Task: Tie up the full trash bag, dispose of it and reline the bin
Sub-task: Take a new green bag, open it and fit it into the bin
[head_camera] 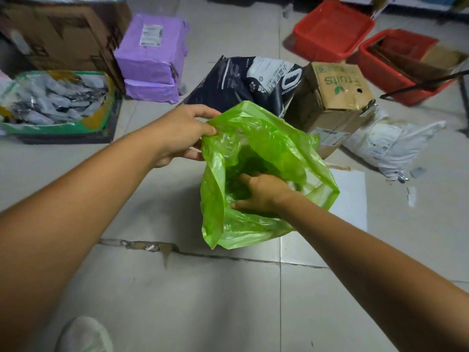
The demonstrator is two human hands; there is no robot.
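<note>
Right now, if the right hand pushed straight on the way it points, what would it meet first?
The right hand is already inside the green bag, pointing down-left; it would probably meet the bag's inner wall first, though depth is unclear.

We have a single head-mounted, wide-angle view that looks forward and steeply down at the tiled floor (228, 301). It sits close above the green plastic bag (264, 174), which lies near frame centre. Both forearms enter from the lower corners toward the bag. Beyond the bag, the "fruits" cardboard box (332, 90) and parcels fill the upper frame. Edges bow outward from lens distortion.
</note>
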